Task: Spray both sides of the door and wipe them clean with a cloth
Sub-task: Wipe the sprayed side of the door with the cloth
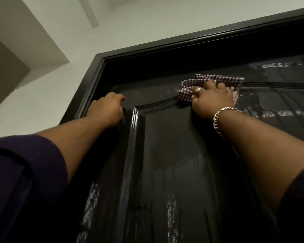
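My right hand (211, 99) presses a checked cloth (197, 85) flat against the black door (174, 146), up near its top, with my fingers curled into the fabric and bunching it. A ring (198, 89) sits on one finger and a chain bracelet (219, 118) circles that wrist. The cloth lies over the curved moulding at the head of the raised panel. My left hand (106, 107) rests on the door's left edge, fingers bent loosely against the wood and holding nothing. Both forearms reach upward out of dark purple sleeves (25, 181). Wet streaks and pale foamy patches (172, 216) show lower on the panel. The dark door frame (165, 46) meets a pale wall (42, 102) above.
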